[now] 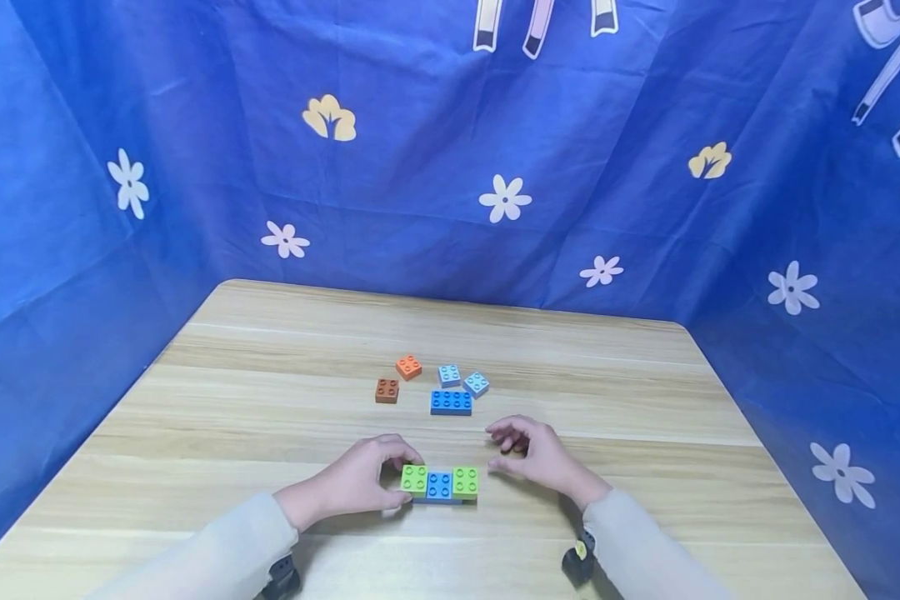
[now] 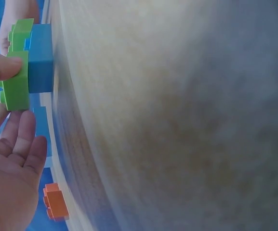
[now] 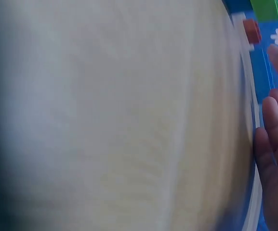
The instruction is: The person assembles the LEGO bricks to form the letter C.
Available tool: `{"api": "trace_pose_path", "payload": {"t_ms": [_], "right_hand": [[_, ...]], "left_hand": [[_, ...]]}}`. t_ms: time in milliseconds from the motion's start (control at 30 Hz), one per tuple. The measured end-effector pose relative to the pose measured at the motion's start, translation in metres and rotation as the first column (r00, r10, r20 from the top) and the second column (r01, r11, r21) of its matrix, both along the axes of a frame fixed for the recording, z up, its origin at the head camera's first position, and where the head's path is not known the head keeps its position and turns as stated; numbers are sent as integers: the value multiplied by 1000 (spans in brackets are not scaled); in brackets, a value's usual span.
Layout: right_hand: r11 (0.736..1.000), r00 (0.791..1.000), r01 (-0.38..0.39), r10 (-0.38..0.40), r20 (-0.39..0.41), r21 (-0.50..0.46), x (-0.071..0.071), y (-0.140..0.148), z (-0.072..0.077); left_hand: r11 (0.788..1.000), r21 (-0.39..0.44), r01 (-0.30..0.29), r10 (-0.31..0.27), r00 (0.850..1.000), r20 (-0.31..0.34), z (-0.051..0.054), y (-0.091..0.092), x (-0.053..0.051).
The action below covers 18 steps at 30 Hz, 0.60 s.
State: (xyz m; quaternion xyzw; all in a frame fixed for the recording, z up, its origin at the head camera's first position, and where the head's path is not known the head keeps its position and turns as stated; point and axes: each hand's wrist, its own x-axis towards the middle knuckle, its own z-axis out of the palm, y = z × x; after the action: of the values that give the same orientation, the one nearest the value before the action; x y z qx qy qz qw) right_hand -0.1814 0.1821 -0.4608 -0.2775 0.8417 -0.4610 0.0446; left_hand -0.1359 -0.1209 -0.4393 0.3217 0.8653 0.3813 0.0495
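One grip was clamped: the left hand [image 1: 354, 482] pinched the left-hand lime-green, square, four-stud plastic block [image 1: 414, 480] between thumb and fingers, while the right hand [image 1: 536, 460] held nothing, its thumb and fingertips parted near the row's other end. That row lay between the hands: the pinched block, a blue square four-stud block [image 1: 439, 485] in the middle and a second lime-green square block [image 1: 465, 482], all atop a longer blue plastic block [image 2: 41, 67]; whether its underside touched the wood-grain counter [image 1: 607, 375] could not be told. Both green blocks overhung that base, so a tug or twist at the left end could have pried the pinched one loose, and pressure on the right overhang might have tipped its block off. Beyond lay a deep-blue eight-stud block [image 1: 451, 404], two pale-blue square blocks [image 1: 449, 376] close behind it, and orange [image 1: 408, 367] and brown square blocks [image 1: 387, 391] to their left; a careless forward reach could have scattered them. No brand, label or writing was legible; the blue fabric backdrop [image 1: 420, 183] showed only printed pictures, including white flowers.
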Motion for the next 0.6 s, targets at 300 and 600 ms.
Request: {"api": "trace_pose_path", "payload": {"t_ms": [300, 600], "right_hand": [[988, 988, 148, -147, -35, 31, -32, -2, -7], [948, 950, 310, -307, -49, 72, -53, -22, -8]], "left_hand": [[1000, 4, 2, -2, 1000, 5, -1, 0, -1], [1000, 1, 0, 0, 1000, 6, -1, -1, 0]]}}
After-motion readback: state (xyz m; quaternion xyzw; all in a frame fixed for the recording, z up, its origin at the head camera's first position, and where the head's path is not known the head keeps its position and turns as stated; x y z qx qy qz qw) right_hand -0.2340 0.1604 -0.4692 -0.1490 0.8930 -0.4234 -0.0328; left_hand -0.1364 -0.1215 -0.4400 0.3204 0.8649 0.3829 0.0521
